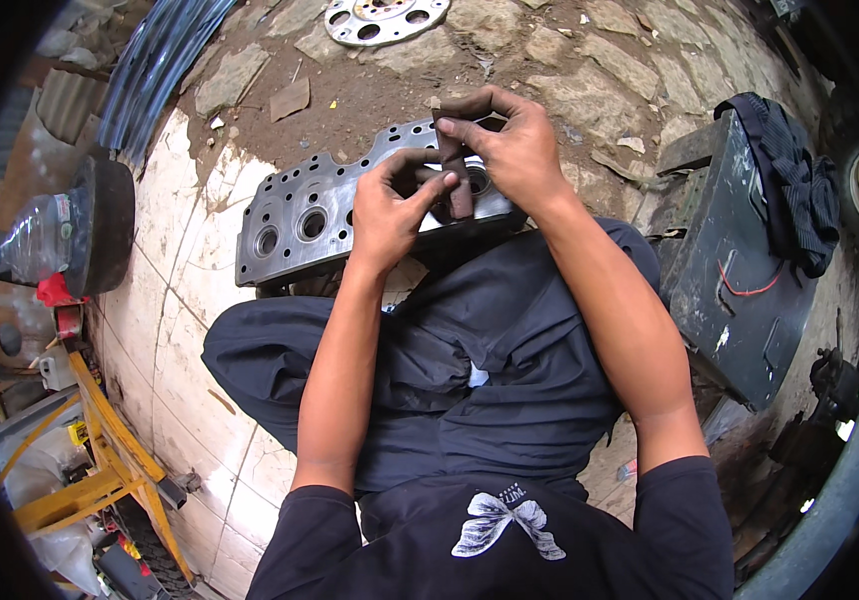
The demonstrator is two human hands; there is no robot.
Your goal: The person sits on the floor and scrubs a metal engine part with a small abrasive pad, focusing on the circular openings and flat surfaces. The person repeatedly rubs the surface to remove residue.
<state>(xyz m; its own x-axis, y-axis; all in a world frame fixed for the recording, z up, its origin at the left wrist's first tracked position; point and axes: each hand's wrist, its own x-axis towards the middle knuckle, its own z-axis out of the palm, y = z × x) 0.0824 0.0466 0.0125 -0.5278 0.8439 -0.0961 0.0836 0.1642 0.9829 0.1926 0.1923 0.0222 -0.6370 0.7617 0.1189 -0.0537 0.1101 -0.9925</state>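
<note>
Both hands are raised over a grey metal cylinder head, which lies flat in front of my crossed legs with its round ports and bolt holes facing up. Between them is a creased brown strip of sandpaper. My left hand pinches its lower part between thumb and fingers. The upper end is gripped by my right hand, with the index finger bent over it and the thumb pressed against it. Fingers on both hands are blackened. The hands and strip hide part of the cylinder head's right side.
A round metal plate with holes lies on the stony ground ahead. To the right stands a dark metal box with a dark cloth over it. On the left are a black tub, a plastic bottle and a yellow frame.
</note>
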